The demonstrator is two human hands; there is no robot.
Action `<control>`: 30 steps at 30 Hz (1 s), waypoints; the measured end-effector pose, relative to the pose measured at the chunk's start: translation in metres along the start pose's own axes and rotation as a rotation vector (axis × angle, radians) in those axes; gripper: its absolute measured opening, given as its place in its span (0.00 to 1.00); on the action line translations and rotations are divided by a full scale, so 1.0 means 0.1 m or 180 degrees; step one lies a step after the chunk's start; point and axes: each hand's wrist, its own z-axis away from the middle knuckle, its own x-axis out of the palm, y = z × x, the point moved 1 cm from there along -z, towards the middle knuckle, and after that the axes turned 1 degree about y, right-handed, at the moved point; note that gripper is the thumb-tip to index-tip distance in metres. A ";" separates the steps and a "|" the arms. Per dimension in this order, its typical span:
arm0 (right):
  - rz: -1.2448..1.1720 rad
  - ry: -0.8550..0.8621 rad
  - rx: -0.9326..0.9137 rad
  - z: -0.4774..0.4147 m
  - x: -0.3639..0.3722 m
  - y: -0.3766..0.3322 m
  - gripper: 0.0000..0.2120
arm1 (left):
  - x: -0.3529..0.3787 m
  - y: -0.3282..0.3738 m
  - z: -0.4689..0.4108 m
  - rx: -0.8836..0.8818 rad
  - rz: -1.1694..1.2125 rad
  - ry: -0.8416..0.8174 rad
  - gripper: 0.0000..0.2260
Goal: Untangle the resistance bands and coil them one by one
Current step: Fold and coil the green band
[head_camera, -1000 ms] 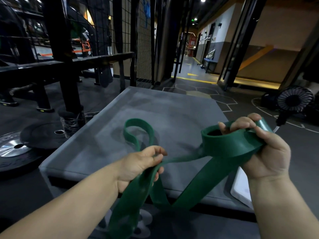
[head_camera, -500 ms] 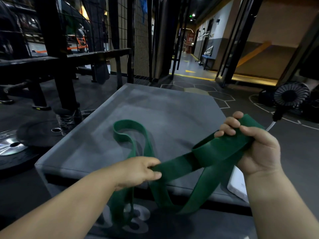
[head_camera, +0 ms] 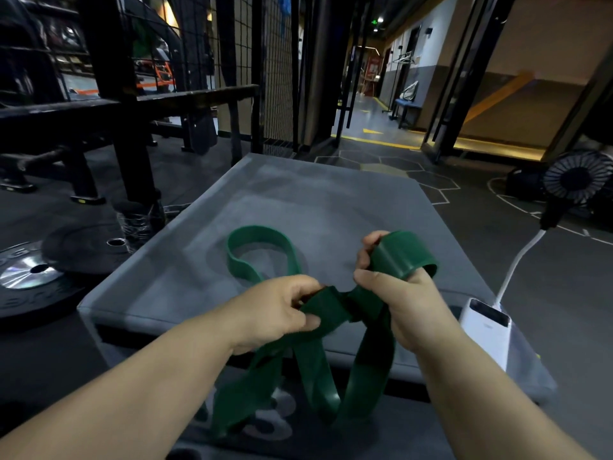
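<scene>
Both hands had drawn together since half a second before, when the band ran stretched across a wide gap between them; now the left hand (head_camera: 275,313) and the right hand (head_camera: 403,310) were just beside each other, and the wrap on the right fingers stood open as a round ring.

Nearest, slack lengths of the green resistance band (head_camera: 318,370) hung in folds below the hands, in front of the near face of the grey padded box (head_camera: 331,200), where a pale numeral 3 showed partly behind them; above, the left hand pinched a flat stretch of band between thumb and curled fingers; the right hand gripped the band too, its fingers curled through the coil wound round them; between the two hands the band crossed itself in a twist.

Farther on, one loop of the same band lay flat on the box top, left of the coil; a white power bank (head_camera: 486,327) sat just beside the box's right edge, a white cable (head_camera: 517,260) rising from it towards a black fan (head_camera: 577,179); to the left lay weight plates (head_camera: 33,280) on the floor; behind them stood a black rack (head_camera: 109,78) and wire mesh (head_camera: 268,61); farthest, a blue bench (head_camera: 406,106) stood in the lit corridor.
</scene>
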 end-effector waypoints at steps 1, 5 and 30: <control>0.0028 0.0037 -0.0003 0.00 0.01 0.01 0.15 | -0.01 0.00 -0.01 0.0041 -0.0078 0.0147 0.13; 0.0219 0.0267 0.0041 0.01 0.04 0.03 0.10 | 0.00 0.02 -0.02 0.0164 -0.0212 0.0457 0.06; 0.0099 -0.0708 0.0563 0.02 0.15 0.18 0.38 | -0.12 0.09 0.05 0.0262 0.0878 -0.0139 0.16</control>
